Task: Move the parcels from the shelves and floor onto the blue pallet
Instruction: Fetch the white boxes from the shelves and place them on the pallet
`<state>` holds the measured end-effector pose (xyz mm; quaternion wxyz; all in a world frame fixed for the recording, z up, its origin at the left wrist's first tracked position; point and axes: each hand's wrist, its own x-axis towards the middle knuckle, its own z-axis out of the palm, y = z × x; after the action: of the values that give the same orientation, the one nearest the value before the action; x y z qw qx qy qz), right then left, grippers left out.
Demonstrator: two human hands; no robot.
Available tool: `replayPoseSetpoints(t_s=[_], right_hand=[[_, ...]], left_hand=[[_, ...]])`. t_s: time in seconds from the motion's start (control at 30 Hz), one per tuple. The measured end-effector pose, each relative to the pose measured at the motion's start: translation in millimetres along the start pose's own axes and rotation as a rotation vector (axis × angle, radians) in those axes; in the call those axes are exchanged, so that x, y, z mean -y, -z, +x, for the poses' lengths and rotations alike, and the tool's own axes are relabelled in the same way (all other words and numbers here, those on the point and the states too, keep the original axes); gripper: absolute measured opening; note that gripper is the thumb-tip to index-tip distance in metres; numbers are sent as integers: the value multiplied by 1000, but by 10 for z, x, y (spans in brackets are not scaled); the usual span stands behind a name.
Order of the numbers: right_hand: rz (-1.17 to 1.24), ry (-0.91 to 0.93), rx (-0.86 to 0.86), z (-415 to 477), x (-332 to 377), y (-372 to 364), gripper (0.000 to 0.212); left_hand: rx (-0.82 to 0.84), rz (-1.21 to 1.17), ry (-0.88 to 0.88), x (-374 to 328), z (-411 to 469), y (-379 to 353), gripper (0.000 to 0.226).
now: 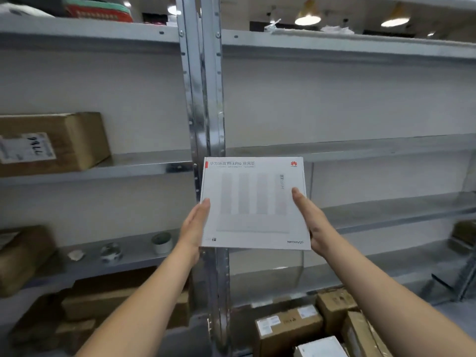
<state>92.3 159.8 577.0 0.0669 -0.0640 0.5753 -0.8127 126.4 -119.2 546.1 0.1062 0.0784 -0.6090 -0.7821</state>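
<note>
A flat white parcel (253,202) with printed lettering and a red logo is held up in front of the metal shelving, face toward me. My left hand (194,228) grips its left edge, thumb on the front. My right hand (313,222) grips the right edge the same way; the fingers of both hands are hidden behind the parcel. More parcels are in view: a brown carton (51,143) on the left middle shelf, another (23,256) one shelf lower, and several cartons (288,328) low at the right. No blue pallet is in view.
A steel shelf upright (203,99) stands straight behind the held parcel. A tape roll (161,242) and small objects lie on the lower left shelf. Brown cartons (103,302) are stacked under that shelf. The right shelf boards (386,148) are bare.
</note>
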Motion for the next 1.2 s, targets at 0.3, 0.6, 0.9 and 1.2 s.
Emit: replayPoseSetpoints(t_s=[0.3,0.6,0.9,1.2], right_hand=[[-85,-104,146,502,-435,-510,70],[-82,-290,386,738,-1311,-1525,58],[-178,-477,732,465,-2134,-3172,50],[-294,-584,976,-223,-3114,-5377,58]], left_hand=[[-223,-75,-9,146,-130,555,50],[-629,-89,22,259,-694,1574,48],[-1041,-149,-53,192,-1568,2858,23],[-1276,-131,-34,-48,-2534,4659,43]])
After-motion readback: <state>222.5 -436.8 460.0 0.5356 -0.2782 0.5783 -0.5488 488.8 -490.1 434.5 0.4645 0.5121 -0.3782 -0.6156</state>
